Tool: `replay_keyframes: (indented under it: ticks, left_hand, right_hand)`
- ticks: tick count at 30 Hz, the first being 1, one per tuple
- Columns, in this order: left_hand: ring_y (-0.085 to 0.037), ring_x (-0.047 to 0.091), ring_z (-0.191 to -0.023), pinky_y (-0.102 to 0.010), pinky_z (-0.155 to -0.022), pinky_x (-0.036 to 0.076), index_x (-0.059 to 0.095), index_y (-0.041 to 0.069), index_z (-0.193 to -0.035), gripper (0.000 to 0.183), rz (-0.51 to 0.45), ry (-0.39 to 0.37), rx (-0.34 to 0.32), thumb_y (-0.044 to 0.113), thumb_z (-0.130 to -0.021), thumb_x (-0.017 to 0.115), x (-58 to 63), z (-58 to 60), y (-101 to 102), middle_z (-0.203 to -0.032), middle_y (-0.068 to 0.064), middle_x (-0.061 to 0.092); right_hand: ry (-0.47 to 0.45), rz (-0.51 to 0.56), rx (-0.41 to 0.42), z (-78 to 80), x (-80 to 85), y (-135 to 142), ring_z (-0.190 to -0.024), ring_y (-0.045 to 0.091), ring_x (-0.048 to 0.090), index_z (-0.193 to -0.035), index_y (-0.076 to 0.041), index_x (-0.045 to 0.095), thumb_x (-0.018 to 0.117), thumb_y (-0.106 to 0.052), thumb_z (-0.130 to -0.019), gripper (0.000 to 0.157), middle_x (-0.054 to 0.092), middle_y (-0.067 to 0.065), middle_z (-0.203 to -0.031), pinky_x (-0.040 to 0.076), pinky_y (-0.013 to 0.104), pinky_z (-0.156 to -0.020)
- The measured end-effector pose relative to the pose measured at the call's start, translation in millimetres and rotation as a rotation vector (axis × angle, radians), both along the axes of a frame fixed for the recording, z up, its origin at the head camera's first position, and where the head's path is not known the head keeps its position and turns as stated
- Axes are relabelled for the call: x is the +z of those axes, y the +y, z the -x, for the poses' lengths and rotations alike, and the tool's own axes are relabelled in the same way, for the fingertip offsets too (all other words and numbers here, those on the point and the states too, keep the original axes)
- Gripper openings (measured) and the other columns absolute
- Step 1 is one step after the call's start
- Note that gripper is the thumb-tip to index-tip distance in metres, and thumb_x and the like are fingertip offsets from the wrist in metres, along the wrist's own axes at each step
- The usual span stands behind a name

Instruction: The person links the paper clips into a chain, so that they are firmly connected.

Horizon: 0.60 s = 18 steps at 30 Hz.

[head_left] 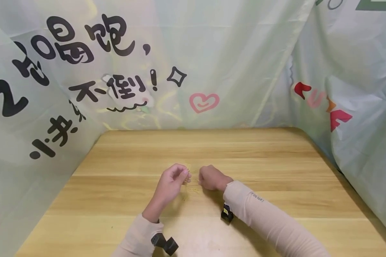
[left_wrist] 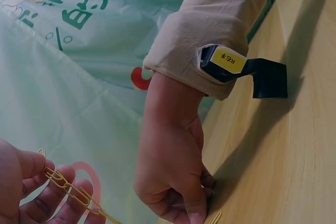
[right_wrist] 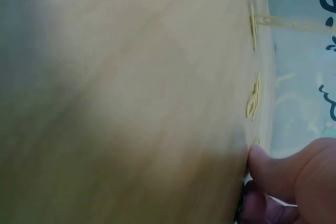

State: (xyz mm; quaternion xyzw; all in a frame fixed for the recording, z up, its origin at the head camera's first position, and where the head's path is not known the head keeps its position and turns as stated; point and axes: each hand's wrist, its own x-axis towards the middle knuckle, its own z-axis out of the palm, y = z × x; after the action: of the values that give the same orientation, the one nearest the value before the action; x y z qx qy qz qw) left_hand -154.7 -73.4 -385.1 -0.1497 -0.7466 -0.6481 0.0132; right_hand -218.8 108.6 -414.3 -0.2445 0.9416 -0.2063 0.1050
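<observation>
A chain of linked yellow paper clips (left_wrist: 68,184) hangs from my left hand (head_left: 172,180), pinched at its upper end between thumb and index finger. The other left fingers are spread behind the chain. Down at the tabletop is my right hand (head_left: 211,177), fingers curled and thumb tip close to the index finger; I cannot tell whether a clip is between them. A loose paper clip (left_wrist: 216,217) lies right beside these fingertips. More yellow paper clips (right_wrist: 253,98) lie on the table between the hands, and the chain's lower end reaches down toward them.
The wooden table (head_left: 115,200) has rounded far corners. Pale green printed curtains (head_left: 238,64) enclose it at the back and both sides. A black wrist camera (head_left: 226,214) juts from the right sleeve, another camera (head_left: 165,243) from the left.
</observation>
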Motion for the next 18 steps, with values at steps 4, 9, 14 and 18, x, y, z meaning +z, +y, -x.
replay_keyframes:
  ticks: [4, 9, 14, 18]
  left_hand:
    - [-0.022, 0.062, -0.081, -0.032, -0.075, 0.054, 0.061, -0.001, -0.097, 0.010, -0.005, 0.003, -0.002, 0.006, -0.099, 0.054, -0.8, 0.6, 0.1, -0.090, -0.019, 0.064]
    - [-0.021, 0.062, -0.081, -0.032, -0.075, 0.054, 0.059, -0.006, -0.099, 0.012, -0.004, 0.011, -0.006, 0.005, -0.098, 0.054, 0.3, 0.7, 0.8, -0.089, -0.017, 0.065]
    - [-0.022, 0.062, -0.080, -0.031, -0.074, 0.054, 0.060, -0.004, -0.097, 0.011, 0.001, 0.020, -0.002, 0.006, -0.098, 0.054, 0.6, 0.8, 0.6, -0.087, -0.015, 0.065]
    - [-0.022, 0.061, -0.079, -0.031, -0.074, 0.053, 0.061, -0.001, -0.097, 0.011, 0.020, 0.018, 0.010, 0.007, -0.098, 0.054, -0.8, -0.6, -1.4, -0.086, -0.013, 0.065]
  right_hand:
    - [-0.001, 0.018, -0.012, 0.3, 2.6, -3.0, -0.039, 0.005, 0.031, -0.049, -0.016, 0.042, 0.065, 0.002, -0.083, 0.045, 0.034, -0.009, -0.042, 0.028, 0.018, -0.037]
    - [-0.002, -0.036, -0.014, 1.1, 3.4, -5.6, -0.037, 0.005, 0.028, -0.048, -0.018, 0.037, 0.057, 0.008, -0.078, 0.044, 0.029, -0.010, -0.042, 0.025, 0.018, -0.036]
    - [-0.001, -0.165, 0.028, 0.6, 3.3, -8.8, -0.041, 0.007, 0.033, -0.051, -0.018, 0.037, 0.057, 0.005, -0.078, 0.040, 0.033, -0.007, -0.047, 0.029, 0.019, -0.038]
    - [-0.043, -0.195, 0.038, -1.9, 4.5, -11.5, -0.041, 0.006, 0.031, -0.052, -0.018, 0.036, 0.057, 0.004, -0.078, 0.040, 0.032, -0.006, -0.048, 0.027, 0.019, -0.038]
